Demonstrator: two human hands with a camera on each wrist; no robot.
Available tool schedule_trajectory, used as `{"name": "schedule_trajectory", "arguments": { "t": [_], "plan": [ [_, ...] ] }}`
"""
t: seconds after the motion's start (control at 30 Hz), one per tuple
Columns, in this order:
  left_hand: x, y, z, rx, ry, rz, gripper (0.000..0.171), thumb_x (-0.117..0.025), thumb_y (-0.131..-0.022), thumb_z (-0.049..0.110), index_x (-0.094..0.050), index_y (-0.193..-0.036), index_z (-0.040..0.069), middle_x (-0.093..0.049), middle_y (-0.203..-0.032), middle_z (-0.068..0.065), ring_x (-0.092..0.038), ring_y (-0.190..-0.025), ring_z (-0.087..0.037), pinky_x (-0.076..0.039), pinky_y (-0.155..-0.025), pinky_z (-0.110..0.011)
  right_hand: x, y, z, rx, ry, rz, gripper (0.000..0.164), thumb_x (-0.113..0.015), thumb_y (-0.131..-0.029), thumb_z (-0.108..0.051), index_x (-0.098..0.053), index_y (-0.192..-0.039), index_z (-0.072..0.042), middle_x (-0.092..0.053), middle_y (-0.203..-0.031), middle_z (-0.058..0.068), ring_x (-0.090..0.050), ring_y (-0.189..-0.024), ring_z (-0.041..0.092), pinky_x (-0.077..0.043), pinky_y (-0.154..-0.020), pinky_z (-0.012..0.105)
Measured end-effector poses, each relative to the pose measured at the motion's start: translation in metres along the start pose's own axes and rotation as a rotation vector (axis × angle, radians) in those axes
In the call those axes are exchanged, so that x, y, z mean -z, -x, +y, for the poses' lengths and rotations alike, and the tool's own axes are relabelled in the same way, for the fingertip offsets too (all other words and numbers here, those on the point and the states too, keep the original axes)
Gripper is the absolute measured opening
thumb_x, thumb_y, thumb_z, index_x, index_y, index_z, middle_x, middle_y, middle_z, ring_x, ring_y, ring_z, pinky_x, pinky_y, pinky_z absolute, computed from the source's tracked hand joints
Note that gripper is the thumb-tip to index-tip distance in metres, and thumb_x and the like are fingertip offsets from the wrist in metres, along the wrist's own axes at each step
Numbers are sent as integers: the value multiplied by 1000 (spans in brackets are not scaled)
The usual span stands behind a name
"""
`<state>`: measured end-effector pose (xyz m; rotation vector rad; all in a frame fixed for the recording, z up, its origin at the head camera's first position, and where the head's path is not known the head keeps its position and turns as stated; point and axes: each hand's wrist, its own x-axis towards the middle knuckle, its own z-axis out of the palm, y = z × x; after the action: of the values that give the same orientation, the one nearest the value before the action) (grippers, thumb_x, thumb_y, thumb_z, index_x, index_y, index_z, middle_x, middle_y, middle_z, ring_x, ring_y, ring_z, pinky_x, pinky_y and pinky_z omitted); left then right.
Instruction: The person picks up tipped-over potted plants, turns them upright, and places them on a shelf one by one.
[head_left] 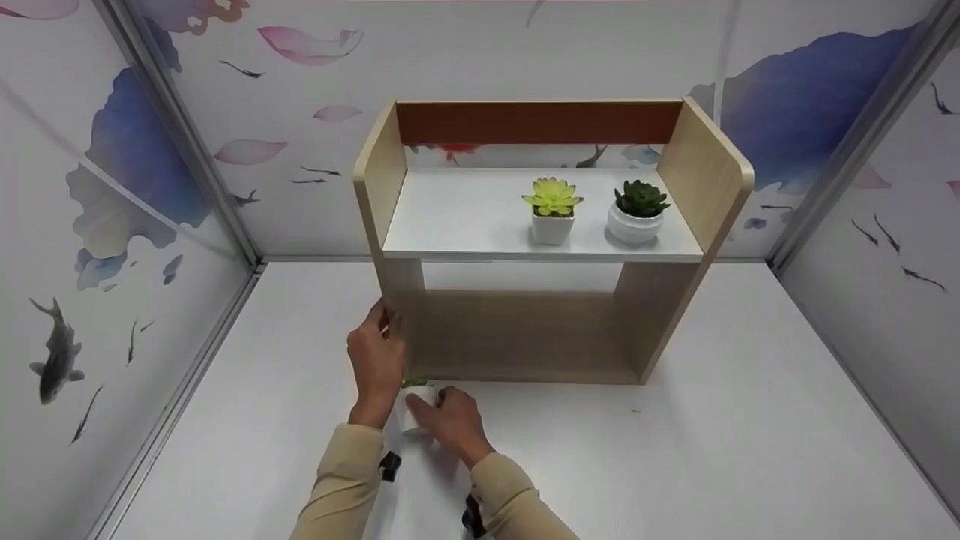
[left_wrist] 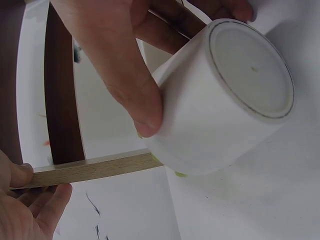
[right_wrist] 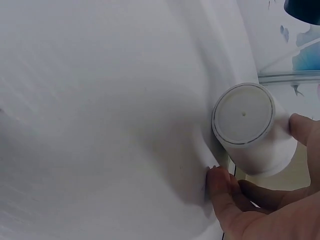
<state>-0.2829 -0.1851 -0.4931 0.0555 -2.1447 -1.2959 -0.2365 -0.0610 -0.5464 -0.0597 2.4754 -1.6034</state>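
Observation:
My left hand grips the front edge of the left side panel of a small wooden shelf; thumb and fingers lie on either side of the board. Just to the right, my right hand holds a white round pot between thumb and fingers. A bit of green plant shows at its top, mostly hidden. The pot is tilted in front of the shelf's lower left corner, its flat base facing the right wrist camera.
On the upper white board stand a yellow-green succulent in a square white pot and a dark green succulent in a round white pot. Patterned walls enclose the white table at the back and sides.

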Motion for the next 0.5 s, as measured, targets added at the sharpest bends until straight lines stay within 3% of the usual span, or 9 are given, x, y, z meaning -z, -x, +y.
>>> {"name": "schedule_trajectory", "arguments": {
  "t": [0.3, 0.5],
  "plan": [
    [0, 0, -1, -16, 12, 10, 34, -62, -101, 1, -64, -134, -3, -72, -120, -21, -72, -111, -32, -61, -89, -46, -2, -3, 0, 21, 10, -7, 47, -71, -94, -42, -66, -110, 1, -66, -92, 6, -59, -78, 17, -50, -65, 33],
    [-1, 0, 0, -20, -5, 17, 31, -62, -102, 3, -66, -132, -2, -73, -117, -21, -72, -109, -33, -61, -88, -48, 0, -3, 2, 61, -35, -16, 36, -70, -94, -38, -64, -96, -3, -57, -79, 1, -51, -69, 14, -41, -59, 29]
  ]
}}
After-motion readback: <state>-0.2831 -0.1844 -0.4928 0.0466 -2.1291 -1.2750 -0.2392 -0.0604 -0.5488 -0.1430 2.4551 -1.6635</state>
